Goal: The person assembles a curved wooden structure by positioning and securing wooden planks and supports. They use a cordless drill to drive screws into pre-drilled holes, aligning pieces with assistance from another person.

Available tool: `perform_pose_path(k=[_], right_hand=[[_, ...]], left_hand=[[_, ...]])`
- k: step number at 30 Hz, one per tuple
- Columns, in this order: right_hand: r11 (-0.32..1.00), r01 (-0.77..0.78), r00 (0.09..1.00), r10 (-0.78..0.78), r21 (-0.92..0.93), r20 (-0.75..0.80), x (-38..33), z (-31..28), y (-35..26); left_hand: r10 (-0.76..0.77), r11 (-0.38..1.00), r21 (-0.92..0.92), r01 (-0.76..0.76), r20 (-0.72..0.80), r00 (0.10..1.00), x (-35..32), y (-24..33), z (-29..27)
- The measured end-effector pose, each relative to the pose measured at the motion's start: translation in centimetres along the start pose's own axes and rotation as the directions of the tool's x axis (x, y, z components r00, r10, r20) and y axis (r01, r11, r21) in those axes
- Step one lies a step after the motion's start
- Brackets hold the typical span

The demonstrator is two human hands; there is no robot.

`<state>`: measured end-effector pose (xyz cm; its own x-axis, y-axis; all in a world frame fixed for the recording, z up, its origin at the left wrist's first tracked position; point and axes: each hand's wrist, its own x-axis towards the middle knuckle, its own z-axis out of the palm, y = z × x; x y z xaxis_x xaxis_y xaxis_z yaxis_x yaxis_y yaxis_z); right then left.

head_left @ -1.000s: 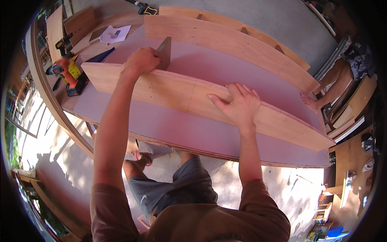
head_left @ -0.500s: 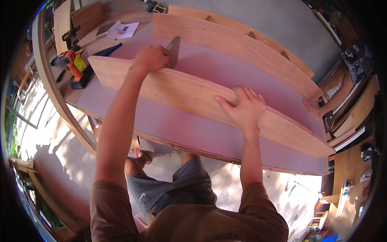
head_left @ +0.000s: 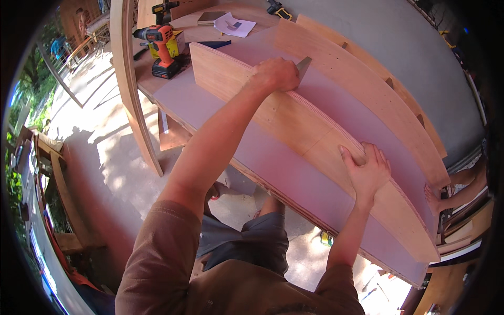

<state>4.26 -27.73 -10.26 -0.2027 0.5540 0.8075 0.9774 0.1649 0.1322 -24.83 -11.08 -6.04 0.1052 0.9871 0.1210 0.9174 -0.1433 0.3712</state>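
**Two hands steady an upright plywood board on the bench**

The left hand grips the top edge of a long plywood board that stands on edge across a pinkish sheet covering the bench. Its fingers are clenched around the board's edge and a small grey wedge-shaped tool poking out just beyond the knuckles. The right hand lies flat against the board's near face, fingers spread and released, pressing rather than grasping. A second plywood board stands parallel behind. At the bench's far left rest an orange cordless drill and a sheet of paper. Another person's hand touches the boards' right end.
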Motion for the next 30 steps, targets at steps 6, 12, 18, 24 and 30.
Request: perform_pose_path(k=[6, 12, 18, 24, 30], right_hand=[[1.000, 0.008, 1.000, -0.008, 0.011, -0.003, -0.1, -0.2, -0.3], [0.999, 0.033, 0.999, -0.033, 0.008, -0.024, -0.3, -0.2, 0.0], [1.000, 0.017, 1.000, -0.017, 0.022, -0.013, -0.6, -0.2, 0.2], [1.000, 0.004, 1.000, -0.004, 0.028, 0.006, -0.1, -0.2, 0.1], [1.000, -0.018, 0.999, 0.018, 0.013, 0.047, -0.1, -0.2, 0.3]], left_hand=[[-0.021, 1.000, -0.020, 0.021, 0.004, 1.000, 0.0, -0.1, 0.2], [-0.007, 1.000, 0.008, 0.007, 0.058, 0.998, 0.2, -0.2, 0.2], [-0.030, 0.999, -0.021, 0.031, 0.048, 0.998, 0.5, -0.3, 0.3], [-0.028, 0.999, -0.017, 0.028, 0.005, 1.000, 0.6, -0.1, 0.3], [-0.005, 1.000, 0.005, 0.004, 0.021, 1.000, 1.1, -0.4, 0.7]])
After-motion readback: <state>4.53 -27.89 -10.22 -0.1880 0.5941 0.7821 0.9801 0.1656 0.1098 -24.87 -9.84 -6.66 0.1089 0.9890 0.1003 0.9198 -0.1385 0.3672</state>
